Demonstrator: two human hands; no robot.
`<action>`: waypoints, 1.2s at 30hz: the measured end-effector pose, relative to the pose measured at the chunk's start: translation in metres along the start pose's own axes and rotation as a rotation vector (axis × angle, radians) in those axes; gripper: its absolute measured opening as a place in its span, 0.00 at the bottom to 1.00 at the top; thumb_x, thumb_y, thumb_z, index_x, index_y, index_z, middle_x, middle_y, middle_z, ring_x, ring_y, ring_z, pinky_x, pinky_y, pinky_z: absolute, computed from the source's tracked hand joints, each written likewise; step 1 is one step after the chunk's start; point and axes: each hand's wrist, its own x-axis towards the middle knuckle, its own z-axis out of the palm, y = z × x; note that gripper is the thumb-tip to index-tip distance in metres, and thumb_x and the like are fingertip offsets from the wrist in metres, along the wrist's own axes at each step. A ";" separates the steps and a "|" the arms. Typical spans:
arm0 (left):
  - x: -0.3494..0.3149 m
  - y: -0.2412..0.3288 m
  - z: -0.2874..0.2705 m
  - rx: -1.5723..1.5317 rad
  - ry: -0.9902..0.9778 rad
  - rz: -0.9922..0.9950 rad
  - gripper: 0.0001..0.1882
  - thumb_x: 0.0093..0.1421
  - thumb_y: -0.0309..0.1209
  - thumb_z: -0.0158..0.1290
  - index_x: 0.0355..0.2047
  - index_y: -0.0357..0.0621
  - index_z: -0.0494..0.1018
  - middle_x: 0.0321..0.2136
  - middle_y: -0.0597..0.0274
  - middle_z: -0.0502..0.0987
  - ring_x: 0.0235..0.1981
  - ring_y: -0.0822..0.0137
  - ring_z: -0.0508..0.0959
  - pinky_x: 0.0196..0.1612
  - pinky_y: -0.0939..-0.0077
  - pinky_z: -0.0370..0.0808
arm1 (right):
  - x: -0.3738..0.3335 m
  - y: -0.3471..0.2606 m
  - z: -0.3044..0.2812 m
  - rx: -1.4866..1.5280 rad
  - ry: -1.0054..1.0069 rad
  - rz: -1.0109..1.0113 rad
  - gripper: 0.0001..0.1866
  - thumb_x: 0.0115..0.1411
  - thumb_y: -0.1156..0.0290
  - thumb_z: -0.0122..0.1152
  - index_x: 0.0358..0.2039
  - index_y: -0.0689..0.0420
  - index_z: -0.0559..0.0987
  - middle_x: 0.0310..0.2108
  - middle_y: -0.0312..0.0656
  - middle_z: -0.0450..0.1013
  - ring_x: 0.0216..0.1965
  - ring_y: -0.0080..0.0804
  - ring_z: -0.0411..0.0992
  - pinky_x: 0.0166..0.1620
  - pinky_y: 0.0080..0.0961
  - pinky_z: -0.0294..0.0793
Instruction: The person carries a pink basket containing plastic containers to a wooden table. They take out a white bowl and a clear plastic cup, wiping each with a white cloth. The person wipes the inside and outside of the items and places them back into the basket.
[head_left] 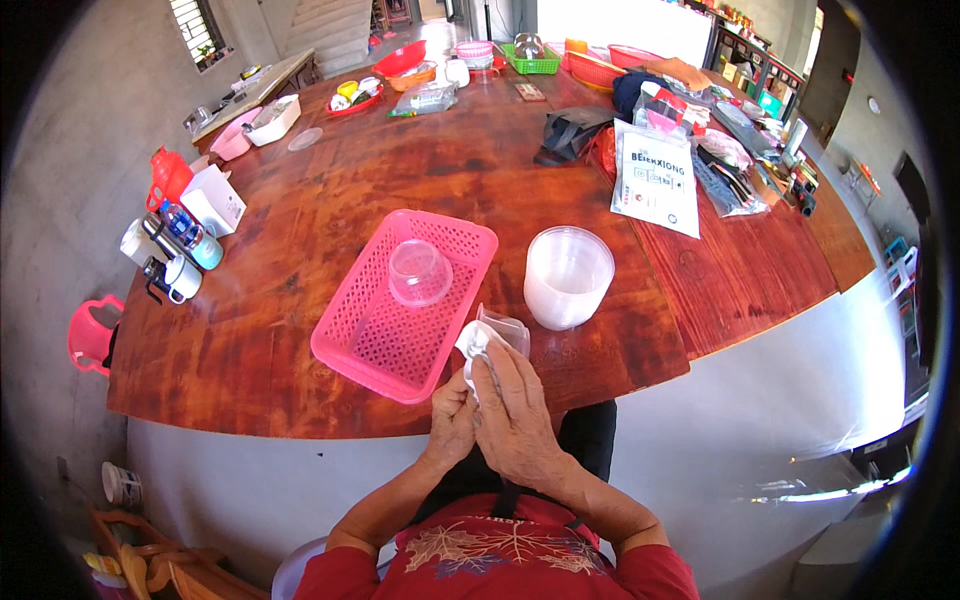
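Both hands meet at the table's near edge around a crumpled white cloth (474, 343), which may be a tissue. My right hand (514, 415) lies over it with the fingers pressed together. Below and to the left, my left hand (452, 422) is closed on the cloth's lower part. Just beyond the right fingers is a small clear plastic container (514, 332), partly hidden by the hand and cloth; I cannot tell whether they touch it. A pink perforated basket (330, 335) at the left holds a clear round tub (420, 272). A tall stack of translucent tubs (568, 280) stands upright at the right.
At the left edge are a white box (212, 200), a bottle (190, 232) and a white mug (183, 278). A white printed bag (655, 180) and other clutter cover the right side. Red bowls (402, 60) and a green basket (532, 62) sit at the far end.
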 end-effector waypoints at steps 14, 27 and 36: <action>0.008 0.039 0.005 0.352 -0.329 -0.049 0.08 0.59 0.27 0.55 0.38 0.38 0.79 0.35 0.59 0.79 0.38 0.69 0.77 0.43 0.74 0.72 | 0.027 0.068 -0.034 0.671 -0.155 0.116 0.24 0.50 0.80 0.51 0.51 0.64 0.72 0.51 0.54 0.67 0.52 0.42 0.68 0.52 0.31 0.66; -0.008 0.086 -0.027 0.011 -0.421 -0.118 0.16 0.57 0.34 0.58 0.42 0.37 0.77 0.44 0.50 0.75 0.47 0.60 0.73 0.49 0.66 0.69 | 0.023 0.073 -0.007 1.247 -0.214 0.039 0.15 0.45 0.78 0.62 0.36 0.65 0.75 0.29 0.47 0.72 0.32 0.37 0.70 0.35 0.33 0.70; -0.157 0.008 -0.143 1.157 -0.490 -0.949 0.17 0.54 0.39 0.55 0.38 0.41 0.72 0.36 0.48 0.76 0.40 0.50 0.75 0.45 0.58 0.71 | -0.009 0.077 -0.038 1.236 -0.258 0.315 0.09 0.47 0.79 0.62 0.32 0.62 0.77 0.27 0.43 0.73 0.30 0.36 0.71 0.33 0.31 0.71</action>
